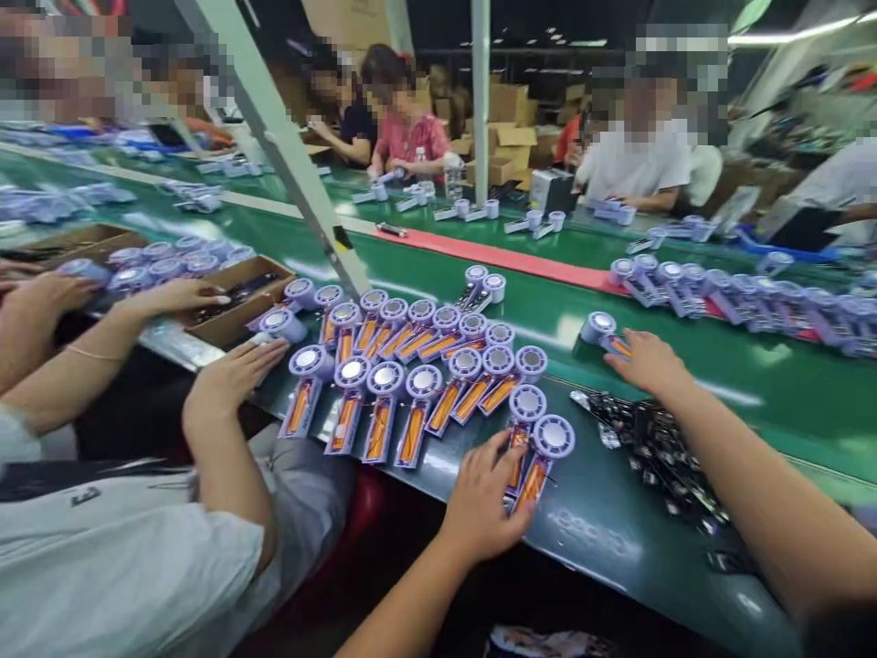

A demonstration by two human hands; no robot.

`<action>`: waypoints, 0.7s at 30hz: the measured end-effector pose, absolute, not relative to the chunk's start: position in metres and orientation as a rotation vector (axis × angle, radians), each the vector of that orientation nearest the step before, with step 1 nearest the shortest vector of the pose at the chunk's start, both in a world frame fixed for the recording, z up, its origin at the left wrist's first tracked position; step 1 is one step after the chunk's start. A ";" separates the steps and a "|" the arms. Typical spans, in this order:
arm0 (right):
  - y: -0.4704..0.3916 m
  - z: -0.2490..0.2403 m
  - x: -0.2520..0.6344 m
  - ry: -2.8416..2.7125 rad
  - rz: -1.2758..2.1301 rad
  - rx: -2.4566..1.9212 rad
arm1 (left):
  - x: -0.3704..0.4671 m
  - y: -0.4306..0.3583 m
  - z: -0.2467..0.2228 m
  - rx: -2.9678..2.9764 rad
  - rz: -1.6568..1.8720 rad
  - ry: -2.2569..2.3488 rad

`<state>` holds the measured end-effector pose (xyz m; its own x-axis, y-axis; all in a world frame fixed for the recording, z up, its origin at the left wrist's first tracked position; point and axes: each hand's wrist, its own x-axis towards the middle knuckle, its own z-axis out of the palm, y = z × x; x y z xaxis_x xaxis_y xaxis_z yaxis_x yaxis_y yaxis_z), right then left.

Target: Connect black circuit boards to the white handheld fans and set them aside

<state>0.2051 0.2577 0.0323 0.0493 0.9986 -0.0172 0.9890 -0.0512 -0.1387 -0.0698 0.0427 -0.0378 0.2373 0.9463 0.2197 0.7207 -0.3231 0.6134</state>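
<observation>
Purple handheld fan units with round, silver-centred heads and open handles showing orange inside lie in rows on the green bench. At the front edge, my left hand (483,498) curls around the handles of two of them, its fingers on the left fan unit (527,402) and its thumb by the lower end of the right fan unit (554,437). Further off, on the green belt, my right hand (648,361) is closed over the handle of a single fan unit (598,325); the fingers partly cover that handle. Below my right forearm lies a pile of small black parts (658,448).
Left of me, a co-worker's hand (237,370) touches a fan unit (280,322) beside a cardboard tray (239,292). A slanted metal post (274,137) rises behind the rows. A red strip (493,256) runs along the belt; several people sit across it.
</observation>
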 end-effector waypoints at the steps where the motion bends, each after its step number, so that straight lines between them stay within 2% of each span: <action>1: 0.255 0.038 0.207 -2.012 0.158 -2.306 | -0.069 0.044 -0.038 2.129 0.808 1.542; 4: 0.263 0.045 0.193 -1.831 0.229 -2.430 | -0.069 0.045 -0.037 2.127 0.790 1.555; 8: 0.260 0.065 0.184 -1.820 0.386 -2.291 | -0.069 0.048 -0.035 2.126 0.757 1.569; 11: 0.220 0.084 0.203 -1.849 0.432 -2.100 | -0.069 0.050 -0.036 2.117 0.737 1.606; 14: 0.143 0.082 0.231 -1.910 0.498 -1.930 | -0.075 0.051 -0.044 2.133 0.747 1.582; 16: 0.083 0.066 0.242 -2.037 0.558 -1.726 | -0.080 0.049 -0.051 2.153 0.909 1.518; 18: 0.027 0.044 0.244 -2.122 0.586 -1.597 | -0.083 0.041 -0.054 2.145 1.280 1.454; 21: -0.030 0.014 0.229 -2.082 0.511 -1.710 | -0.067 0.023 -0.042 2.189 1.779 1.296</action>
<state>0.2288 -0.0304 0.0142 -0.1742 0.9820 0.0725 0.8370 0.1865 -0.5144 -0.0670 0.0230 -0.0423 -0.0050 0.6099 0.7924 0.5672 -0.6509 0.5045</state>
